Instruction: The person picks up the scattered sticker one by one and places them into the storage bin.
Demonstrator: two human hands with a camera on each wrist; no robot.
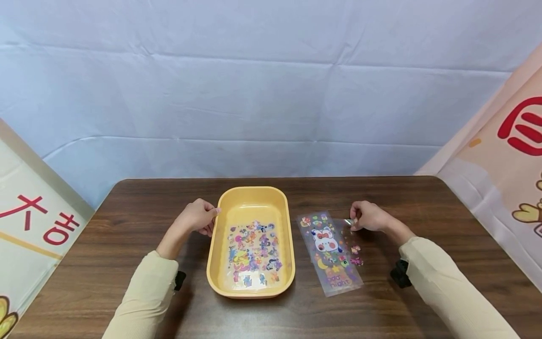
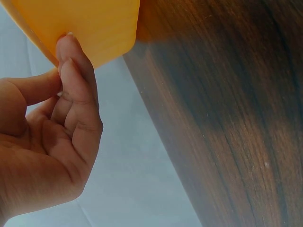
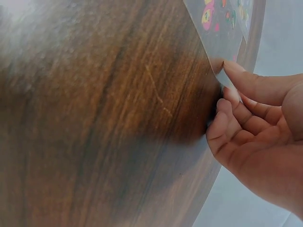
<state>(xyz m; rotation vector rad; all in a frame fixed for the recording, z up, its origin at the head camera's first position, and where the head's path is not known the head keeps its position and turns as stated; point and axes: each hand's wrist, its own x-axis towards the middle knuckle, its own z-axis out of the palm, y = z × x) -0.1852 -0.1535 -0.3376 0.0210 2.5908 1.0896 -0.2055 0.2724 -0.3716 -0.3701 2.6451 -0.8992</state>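
Note:
A yellow plastic tray [image 1: 253, 198] sits at the middle of the table. Its left rim is pinched between the thumb and fingers of my left hand [image 1: 197, 217], thumb over the rim and fingers against the outer wall in the left wrist view. Colourful transparent sticker sheets [image 1: 255, 252] lie on the tray's floor. To the right, my right hand [image 1: 370, 217] pinches the corner of a clear sticker sheet [image 1: 356, 249], lifted slightly off the wood in the right wrist view. Partly overlapping that sheet is another transparent sticker sheet [image 1: 326, 239] with a white cartoon animal face.
The brown wooden table [image 1: 139, 226] has rounded far corners. Behind it hangs a pale cloth [image 1: 254, 103]. Printed banners with red characters stand at the left [image 1: 38, 226] and right [image 1: 508, 155]. Dark straps show at both wrists.

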